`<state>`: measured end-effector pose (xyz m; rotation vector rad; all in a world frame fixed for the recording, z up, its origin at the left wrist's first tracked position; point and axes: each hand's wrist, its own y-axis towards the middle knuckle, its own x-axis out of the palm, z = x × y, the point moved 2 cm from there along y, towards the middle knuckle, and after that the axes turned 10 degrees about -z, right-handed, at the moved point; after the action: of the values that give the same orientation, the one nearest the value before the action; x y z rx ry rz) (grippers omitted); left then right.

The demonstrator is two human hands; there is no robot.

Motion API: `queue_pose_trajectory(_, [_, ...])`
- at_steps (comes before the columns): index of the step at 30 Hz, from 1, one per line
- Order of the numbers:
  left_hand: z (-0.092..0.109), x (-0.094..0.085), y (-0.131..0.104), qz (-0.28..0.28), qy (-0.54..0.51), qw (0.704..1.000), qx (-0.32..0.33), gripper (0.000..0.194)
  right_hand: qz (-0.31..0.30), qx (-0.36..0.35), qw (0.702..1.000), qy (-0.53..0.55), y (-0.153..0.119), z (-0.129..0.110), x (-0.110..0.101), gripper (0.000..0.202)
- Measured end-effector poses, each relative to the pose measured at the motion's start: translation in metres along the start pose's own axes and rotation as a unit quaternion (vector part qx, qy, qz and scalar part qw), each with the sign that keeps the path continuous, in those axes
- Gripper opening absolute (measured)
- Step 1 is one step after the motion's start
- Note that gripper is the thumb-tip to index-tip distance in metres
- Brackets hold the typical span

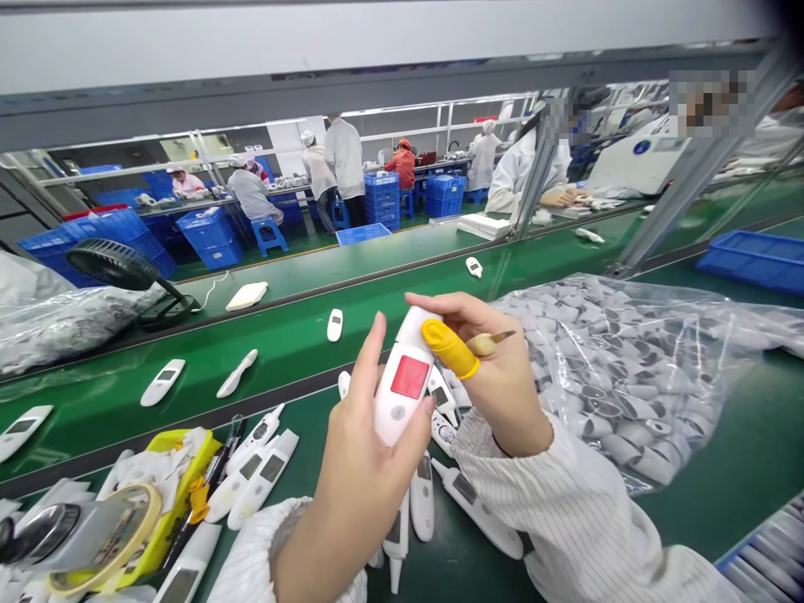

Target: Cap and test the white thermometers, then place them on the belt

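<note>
Between my hands is a white ear thermometer with a lit red screen, tilted with its capped end up. My left hand is closed round its lower body, thumb on the right edge and fingers on the left. At the top, my right hand grips the white cap. A yellow finger cot covers that thumb, and a small tan pointed object sticks out by the fingers. Below my hands, several more thermometers lie on the green bench, partly hidden by my hands and sleeves.
Across the front runs a green conveyor belt carrying spaced-out thermometers. To the right lies a clear bag of grey-white caps. A yellow tray and tape roll sit left. Beyond the belt are a fan and co-workers.
</note>
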<state>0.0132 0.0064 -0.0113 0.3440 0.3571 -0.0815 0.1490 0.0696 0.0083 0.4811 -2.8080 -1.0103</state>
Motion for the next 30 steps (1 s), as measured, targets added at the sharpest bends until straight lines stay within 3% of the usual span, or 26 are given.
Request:
queue_pose_trajectory(4, [0.003, 0.000, 0.002, -0.012, 0.013, 1.000, -0.015, 0.069, -0.016, -0.017, 1.000, 0.000, -0.001, 0.000, 0.000, 0.018])
queue_pose_trajectory(9, [0.007, -0.001, 0.008, 0.004, 0.130, 0.990, -0.047, 0.021, 0.006, -0.030, 0.998, -0.046, -0.002, 0.001, -0.001, 0.020])
queue_pose_trajectory(15, [0.003, 0.002, 0.012, -0.028, 0.167, 0.985, -0.037, 0.029, -0.005, -0.022, 0.998, -0.058, -0.001, 0.002, -0.002, 0.019])
queue_pose_trajectory(25, [-0.001, 0.004, 0.014, -0.044, 0.126, 0.990, -0.042, 0.030, -0.024, -0.002, 0.998, -0.061, 0.003, 0.002, -0.008, 0.020])
queue_pose_trajectory(27, [0.000, 0.004, 0.012, -0.050, 0.101, 0.992, -0.054, 0.030, -0.021, -0.004, 0.997, -0.069, 0.003, 0.002, -0.009, 0.021])
queue_pose_trajectory(30, [0.001, 0.005, 0.008, -0.109, 0.013, 0.992, -0.069, 0.027, -0.017, 0.011, 0.998, -0.056, 0.004, 0.005, -0.010, 0.022])
